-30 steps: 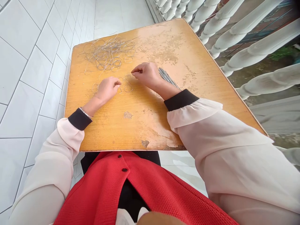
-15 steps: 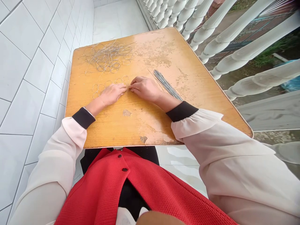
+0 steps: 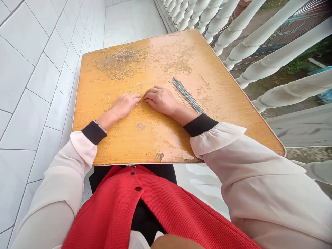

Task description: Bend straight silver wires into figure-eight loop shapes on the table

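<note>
Two hands rest on the worktop point(image 3: 121, 141): the left hand point(image 3: 125, 106) beside wire rings point(image 3: 136, 89), the right hand point(image 3: 161, 100) beside a bundle of straight wires point(image 3: 185, 95). Their fingers point(image 3: 151, 94) lie together; any grip is unclear.

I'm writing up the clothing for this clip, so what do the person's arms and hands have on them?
The left hand and right hand are ungloved. Loose, pale cream blouse sleeves end in gathered frills and black cuffs. A thin silver bangle sits at the left wrist.

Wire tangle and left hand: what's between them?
In the head view, loose wire rings lie on the wooden tabletop between the tangled wire heap and the left hand.
</note>
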`<state>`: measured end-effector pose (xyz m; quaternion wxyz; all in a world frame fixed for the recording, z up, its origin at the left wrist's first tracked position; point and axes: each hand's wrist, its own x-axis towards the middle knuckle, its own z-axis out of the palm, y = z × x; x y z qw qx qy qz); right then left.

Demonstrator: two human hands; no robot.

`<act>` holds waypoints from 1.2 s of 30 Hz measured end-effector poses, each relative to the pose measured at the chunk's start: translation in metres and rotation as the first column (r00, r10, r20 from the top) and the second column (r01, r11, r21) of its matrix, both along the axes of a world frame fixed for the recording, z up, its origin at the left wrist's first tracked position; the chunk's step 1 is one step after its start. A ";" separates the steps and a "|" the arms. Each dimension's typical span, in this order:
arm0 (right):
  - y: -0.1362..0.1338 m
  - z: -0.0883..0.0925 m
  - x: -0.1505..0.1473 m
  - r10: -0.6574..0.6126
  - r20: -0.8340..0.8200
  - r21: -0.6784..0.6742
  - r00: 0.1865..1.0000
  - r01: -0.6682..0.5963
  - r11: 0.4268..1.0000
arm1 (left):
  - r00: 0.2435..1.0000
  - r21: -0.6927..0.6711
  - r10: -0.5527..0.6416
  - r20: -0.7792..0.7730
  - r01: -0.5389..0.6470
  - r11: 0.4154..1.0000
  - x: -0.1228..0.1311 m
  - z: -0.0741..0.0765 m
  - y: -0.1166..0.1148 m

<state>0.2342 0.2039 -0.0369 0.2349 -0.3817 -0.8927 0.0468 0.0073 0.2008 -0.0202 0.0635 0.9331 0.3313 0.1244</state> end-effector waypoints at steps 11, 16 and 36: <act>-0.009 0.008 -0.001 -0.026 0.072 0.009 0.997 0.025 1.000 | 0.991 0.019 0.127 -0.033 -0.126 0.992 -0.011 0.017 0.001; -0.009 0.008 -0.002 -0.030 0.078 0.026 0.997 0.028 0.999 | 0.984 -0.004 0.132 -0.117 -0.134 0.991 -0.016 0.012 0.004; 0.026 0.010 0.011 -0.063 -0.028 -0.119 0.998 0.060 0.991 | 0.986 -0.033 0.163 -0.025 -0.164 0.986 0.003 0.012 -0.011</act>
